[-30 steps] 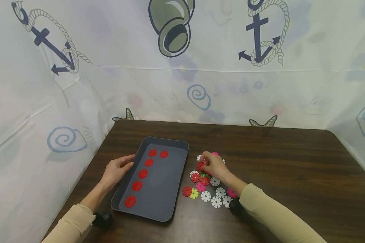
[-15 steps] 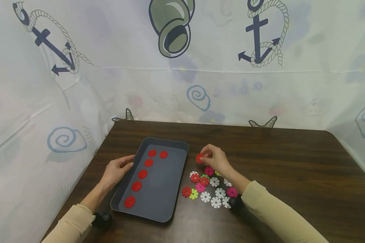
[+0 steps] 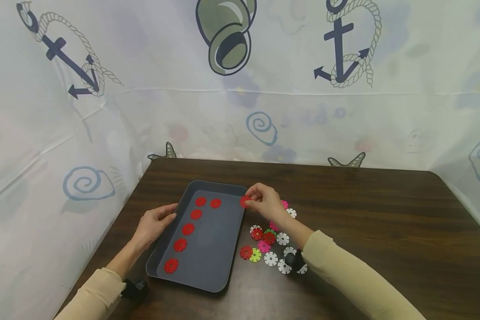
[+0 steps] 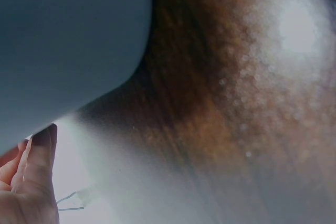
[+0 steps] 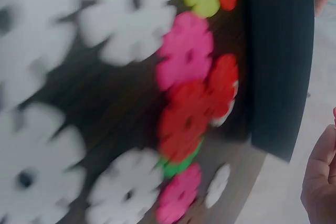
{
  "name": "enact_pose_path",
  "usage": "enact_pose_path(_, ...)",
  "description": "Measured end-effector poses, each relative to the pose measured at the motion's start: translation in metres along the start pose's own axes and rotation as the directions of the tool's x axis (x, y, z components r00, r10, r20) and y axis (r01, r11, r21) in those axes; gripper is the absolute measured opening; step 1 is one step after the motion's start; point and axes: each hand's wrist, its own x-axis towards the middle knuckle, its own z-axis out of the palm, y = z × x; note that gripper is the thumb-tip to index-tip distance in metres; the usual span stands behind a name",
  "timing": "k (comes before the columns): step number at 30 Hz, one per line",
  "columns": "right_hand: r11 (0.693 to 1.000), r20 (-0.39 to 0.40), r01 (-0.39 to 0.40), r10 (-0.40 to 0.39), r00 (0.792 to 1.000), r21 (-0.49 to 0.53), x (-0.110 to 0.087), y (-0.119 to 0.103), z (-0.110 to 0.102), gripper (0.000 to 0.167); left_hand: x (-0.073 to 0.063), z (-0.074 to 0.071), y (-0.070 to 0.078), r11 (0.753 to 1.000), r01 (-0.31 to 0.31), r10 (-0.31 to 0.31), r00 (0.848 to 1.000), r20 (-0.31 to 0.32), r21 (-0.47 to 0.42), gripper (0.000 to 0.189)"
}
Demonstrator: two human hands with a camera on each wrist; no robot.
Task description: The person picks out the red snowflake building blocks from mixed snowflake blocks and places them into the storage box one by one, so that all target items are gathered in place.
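Note:
A dark grey rectangular baking tray (image 3: 214, 242) lies at an angle on the table. My left hand (image 3: 154, 226) grips its left rim; in the left wrist view those fingers (image 4: 39, 156) meet the tray's side. Several red notched plastic discs (image 3: 188, 229) lie in the tray, most in a slanting row down its left side and one right of the top disc. Between thumb and fingers my right hand (image 3: 267, 205) pinches another red disc (image 3: 245, 202), at the tray's upper right rim. In the right wrist view this hand (image 5: 320, 182) shows only partly.
Right of the tray, loose notched discs lie scattered, some overlapping: white (image 3: 270, 258), pink (image 3: 264, 246), yellow-green (image 3: 255, 255), red (image 3: 246, 253) and green. My right forearm hangs over some of them. A patterned cloth (image 3: 240, 124) stands behind the dark wooden table (image 3: 364, 213).
My right hand has lifted a red disc from the loose discs and carried it left to the tray's upper right rim. The left hand and the tray stay in place.

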Motion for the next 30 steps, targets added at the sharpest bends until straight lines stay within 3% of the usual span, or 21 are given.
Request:
enact_pose_path(6,1.000,0.052,-0.002,0.001,0.999,0.006,0.013,-0.013,0.024,0.015,0.001,0.000,-0.001,1.000,-0.005,0.005,1.000,-0.008,0.003,0.042)
enact_pose_path(12,0.992,0.113,0.074,-0.062,0.992,-0.106,0.025,-0.018,0.048,0.012,0.002,0.000,-0.003,1.000,-0.010,0.010,1.000,-0.015,0.011,0.042)
enact_pose_path(18,0.974,0.139,0.036,-0.005,0.990,-0.223,0.039,-0.012,0.072,0.012,0.002,0.001,-0.003,1.000,-0.001,0.001,1.000,-0.012,0.006,0.042)
enact_pose_path(30,0.949,0.103,-0.018,0.053,0.993,-0.315,0.043,-0.005,0.095,0.008,0.002,0.000,-0.003,1.000,0.003,-0.003,1.000,-0.011,0.001,0.043)
